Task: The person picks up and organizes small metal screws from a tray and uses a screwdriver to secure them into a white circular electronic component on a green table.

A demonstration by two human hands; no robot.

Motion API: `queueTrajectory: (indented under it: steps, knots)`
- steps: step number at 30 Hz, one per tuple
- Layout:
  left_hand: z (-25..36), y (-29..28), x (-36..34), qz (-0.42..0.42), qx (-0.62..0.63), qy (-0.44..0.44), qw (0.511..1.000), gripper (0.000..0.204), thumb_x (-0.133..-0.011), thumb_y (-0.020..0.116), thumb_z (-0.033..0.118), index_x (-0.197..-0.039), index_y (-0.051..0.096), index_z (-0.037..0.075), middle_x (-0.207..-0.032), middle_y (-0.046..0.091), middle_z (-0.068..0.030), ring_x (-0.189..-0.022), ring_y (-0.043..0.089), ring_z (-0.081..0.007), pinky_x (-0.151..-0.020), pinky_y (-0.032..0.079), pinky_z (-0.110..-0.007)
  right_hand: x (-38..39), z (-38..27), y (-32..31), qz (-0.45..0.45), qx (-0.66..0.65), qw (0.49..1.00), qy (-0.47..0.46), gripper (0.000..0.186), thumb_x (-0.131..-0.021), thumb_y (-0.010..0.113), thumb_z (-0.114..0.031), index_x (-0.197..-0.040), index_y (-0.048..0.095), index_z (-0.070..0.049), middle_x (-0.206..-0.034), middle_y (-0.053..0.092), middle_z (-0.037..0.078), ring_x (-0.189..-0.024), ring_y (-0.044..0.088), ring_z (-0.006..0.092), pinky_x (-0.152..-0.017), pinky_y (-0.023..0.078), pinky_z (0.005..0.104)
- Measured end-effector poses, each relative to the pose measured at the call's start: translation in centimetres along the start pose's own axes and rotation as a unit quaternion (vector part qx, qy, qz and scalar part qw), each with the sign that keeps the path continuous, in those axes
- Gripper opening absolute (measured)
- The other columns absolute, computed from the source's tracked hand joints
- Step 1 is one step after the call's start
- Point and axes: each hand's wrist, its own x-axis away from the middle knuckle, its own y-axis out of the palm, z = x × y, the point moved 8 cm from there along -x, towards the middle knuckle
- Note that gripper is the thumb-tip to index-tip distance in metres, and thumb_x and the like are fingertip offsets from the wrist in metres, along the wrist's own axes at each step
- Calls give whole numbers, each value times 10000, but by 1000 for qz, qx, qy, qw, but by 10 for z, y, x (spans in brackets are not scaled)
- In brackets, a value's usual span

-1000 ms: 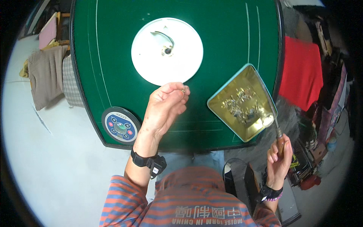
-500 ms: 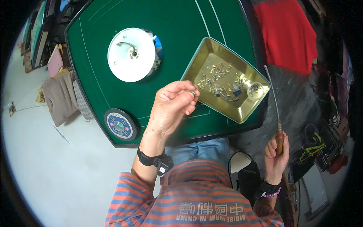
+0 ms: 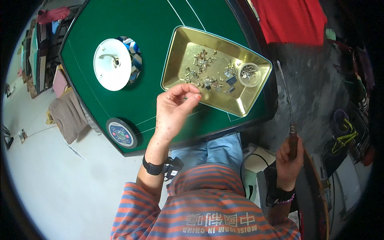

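My left hand (image 3: 172,114) is closed in a pinch at the near left edge of a gold-coloured rectangular tin tray (image 3: 228,42). A tiny metal piece, perhaps a screw, is at its fingertips and mostly hidden by them. Inside the tray lie loose screws (image 3: 206,82), several small dark parts and a small clear round cup (image 3: 250,75) of metal bits. Off the table's right side, my right hand (image 3: 289,166) grips the wooden handle of a long screwdriver (image 3: 286,90), its shaft pointing up and away.
On the green table (image 3: 152,48), a white round dish-shaped piece (image 3: 114,76) with a wire sits over blue-and-white blocks (image 3: 135,60). A round control panel (image 3: 121,133) is near the left corner. Red cloth (image 3: 292,20) hangs at far right; a brown cushion (image 3: 68,116) is at left.
The view has shifted, so the tray and white piece appear further left. My left fingertips have turned, and the tiny metal piece shows less. The right hand still holds the screwdriver, slightly lower in view.
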Motion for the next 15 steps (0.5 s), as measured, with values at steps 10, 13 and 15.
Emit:
queueTrajectory:
  steps: [10,13,15]
  knots:
    - [-32,11,-21,71,-266,54,960,98,-888,678,63,-950,668,-12,-797,633,14,-670,527,-27,-595,431,-186,-7,17,-15,28,-38,999,25,246,-987,531,-297,-1126,589,-104,-641,369,-46,-494,288,64,-461,230,239]
    - [-33,7,-27,141,-261,58,953,106,-890,678,72,-960,673,-8,-801,640,9,-669,530,-26,-568,428,-190,-10,19,-17,20,-39,999,25,230,-993,517,-298,-1092,591,-104,-611,318,-49,-480,257,67,-451,203,252]
    - [-38,6,-32,150,-272,70,948,100,-876,689,62,-955,681,1,-804,650,2,-655,537,-34,-555,427,-196,-11,19,-21,27,-39,999,25,227,-1002,497,-298,-1075,588,-103,-613,325,-45,-474,255,69,-445,203,254]
